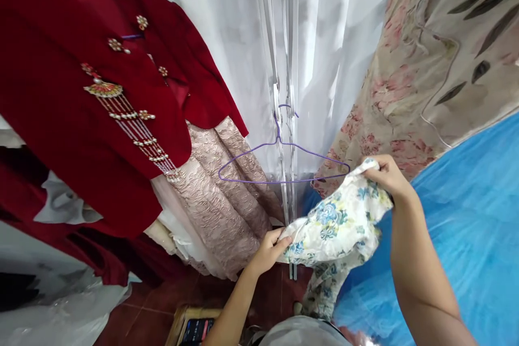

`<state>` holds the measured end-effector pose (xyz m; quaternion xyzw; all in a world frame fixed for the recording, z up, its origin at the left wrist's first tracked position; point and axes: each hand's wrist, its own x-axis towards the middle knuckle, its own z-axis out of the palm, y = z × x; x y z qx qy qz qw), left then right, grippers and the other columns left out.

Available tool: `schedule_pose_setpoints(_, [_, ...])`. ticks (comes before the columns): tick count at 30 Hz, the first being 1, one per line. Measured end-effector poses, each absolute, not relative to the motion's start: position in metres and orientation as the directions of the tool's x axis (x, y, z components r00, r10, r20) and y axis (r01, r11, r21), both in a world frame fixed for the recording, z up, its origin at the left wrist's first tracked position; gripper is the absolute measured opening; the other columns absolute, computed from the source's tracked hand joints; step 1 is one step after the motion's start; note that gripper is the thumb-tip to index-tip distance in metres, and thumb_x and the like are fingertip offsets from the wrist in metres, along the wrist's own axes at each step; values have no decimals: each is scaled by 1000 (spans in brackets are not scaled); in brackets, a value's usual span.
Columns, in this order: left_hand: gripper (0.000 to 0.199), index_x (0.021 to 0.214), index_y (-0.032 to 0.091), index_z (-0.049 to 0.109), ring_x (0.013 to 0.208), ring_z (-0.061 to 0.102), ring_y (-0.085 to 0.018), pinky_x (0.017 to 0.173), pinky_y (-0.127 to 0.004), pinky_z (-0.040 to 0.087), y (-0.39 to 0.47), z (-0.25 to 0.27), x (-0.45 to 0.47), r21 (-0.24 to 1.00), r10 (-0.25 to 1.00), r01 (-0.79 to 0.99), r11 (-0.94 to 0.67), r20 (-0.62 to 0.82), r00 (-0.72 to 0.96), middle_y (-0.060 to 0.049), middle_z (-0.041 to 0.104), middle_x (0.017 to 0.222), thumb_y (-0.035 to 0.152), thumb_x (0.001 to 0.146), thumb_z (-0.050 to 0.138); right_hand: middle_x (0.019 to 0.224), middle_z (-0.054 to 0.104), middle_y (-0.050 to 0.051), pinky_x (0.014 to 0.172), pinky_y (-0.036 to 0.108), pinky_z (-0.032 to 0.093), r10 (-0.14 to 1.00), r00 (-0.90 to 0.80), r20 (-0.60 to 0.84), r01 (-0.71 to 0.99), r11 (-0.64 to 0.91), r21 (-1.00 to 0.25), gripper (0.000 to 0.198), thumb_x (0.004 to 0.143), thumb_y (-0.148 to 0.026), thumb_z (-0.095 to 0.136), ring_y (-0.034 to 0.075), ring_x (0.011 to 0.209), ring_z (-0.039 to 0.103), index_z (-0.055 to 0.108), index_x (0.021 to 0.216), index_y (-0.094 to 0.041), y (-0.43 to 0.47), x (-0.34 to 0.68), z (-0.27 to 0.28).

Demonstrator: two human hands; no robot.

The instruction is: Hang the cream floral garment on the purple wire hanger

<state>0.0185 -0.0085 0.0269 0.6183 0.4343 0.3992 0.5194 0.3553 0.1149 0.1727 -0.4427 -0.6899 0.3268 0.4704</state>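
Note:
A white garment [336, 221] with blue and yellow flowers is stretched between my two hands, its lower part hanging down toward the floor. My left hand [271, 250] pinches its left end, thumb on top. Higher up on the right, my right hand [385, 177] grips the upper corner, close to the end of a purple hanger [279, 143]. That hanger hangs bare by its hook in front of the white curtain. Whether the cloth touches the hanger's right end, I cannot tell.
On the left hang a red jacket [162, 81] with beaded trim and a pink textured skirt [227, 194]. A beige floral garment [405, 81] and blue tulle [466, 216] fill the right. Metal poles [286, 65] stand before the white curtain [231, 27]. A box [178, 321] sits on red tiles.

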Motion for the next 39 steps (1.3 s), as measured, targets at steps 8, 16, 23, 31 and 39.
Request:
schedule_pose_setpoints(8, [55, 68, 18, 48, 64, 39, -13, 59, -26, 32, -10, 52, 0, 967, 984, 200, -157, 135, 115, 2, 39, 66, 68, 89, 55, 62, 58, -1, 54, 25, 40, 914, -353, 201, 252, 299, -920, 30, 64, -44, 78, 13, 56, 50, 63, 65, -18, 204, 284, 200])
schedule_pose_setpoints(16, [26, 86, 20, 68, 97, 58, -24, 93, -37, 44, 21, 73, -129, 690, 898, 654, -310, 438, -36, -7, 64, 93, 41, 94, 56, 63, 63, 0, 48, 24, 42, 866, -498, 33, 155, 126, -980, 32, 62, -43, 85, 14, 53, 54, 69, 73, -17, 188, 273, 185])
schedule_pose_setpoints(23, [21, 94, 19, 65, 90, 59, -22, 86, -31, 44, 87, 161, -170, 409, 661, 798, -442, 751, -19, -7, 65, 92, 25, 98, 46, 68, 69, 3, 48, 24, 44, 872, -488, 18, 178, 119, -977, 44, 59, -55, 88, 15, 55, 57, 74, 75, -16, 183, 268, 190])
schedule_pose_setpoints(31, [15, 101, 20, 63, 110, 65, -20, 100, -35, 51, 147, 204, -128, 556, 618, 373, -742, 784, 62, -8, 64, 112, 33, 95, 58, 74, 75, 5, 54, 26, 51, 941, -334, 46, 85, 79, -993, 42, 56, -50, 88, 18, 61, 64, 74, 78, -17, 164, 243, 172])
schedule_pose_setpoints(39, [63, 134, 19, 50, 140, 45, -32, 119, -53, 35, 129, 131, -141, 321, 553, 662, -677, 816, 170, -19, 49, 145, 29, 79, 77, 75, 75, 5, 56, 27, 51, 930, -368, -3, 135, 50, -990, 35, 63, -46, 84, 18, 61, 64, 75, 78, -15, 167, 261, 173])
